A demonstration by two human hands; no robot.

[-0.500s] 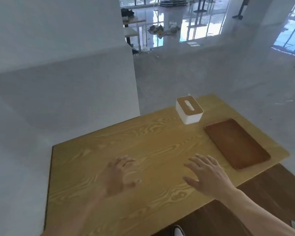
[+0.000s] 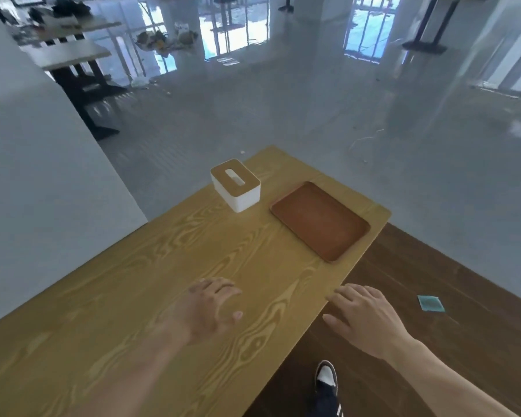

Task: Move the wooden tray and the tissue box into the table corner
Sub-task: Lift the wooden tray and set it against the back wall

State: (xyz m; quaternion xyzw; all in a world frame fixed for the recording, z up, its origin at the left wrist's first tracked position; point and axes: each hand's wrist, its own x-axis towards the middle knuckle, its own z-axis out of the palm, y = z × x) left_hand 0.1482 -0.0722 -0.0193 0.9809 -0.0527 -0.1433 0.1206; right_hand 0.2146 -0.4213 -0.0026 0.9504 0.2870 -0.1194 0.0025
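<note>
A white tissue box [image 2: 236,188] with a wooden slotted lid stands near the far end of the light wooden table [image 2: 151,284]. Just right of it lies a flat reddish-brown wooden tray [image 2: 319,221], close to the table's right edge and far right corner. My left hand [image 2: 206,311] hovers over the table's middle, fingers apart, holding nothing. My right hand [image 2: 364,320] is spread open at the table's right edge, partly over the dark floor, also empty. Both hands are well short of the tray and box.
A grey wall [image 2: 42,176] runs along the table's left side. Dark wood flooring [image 2: 433,296] lies to the right, with a small teal square [image 2: 430,303] on it. My shoe [image 2: 325,377] shows below the table edge. Other tables [image 2: 73,55] stand far back left.
The view has swung so the table runs more diagonally and the box and tray appear nearer. My right hand now sits at the table's right edge instead of over the tabletop.
</note>
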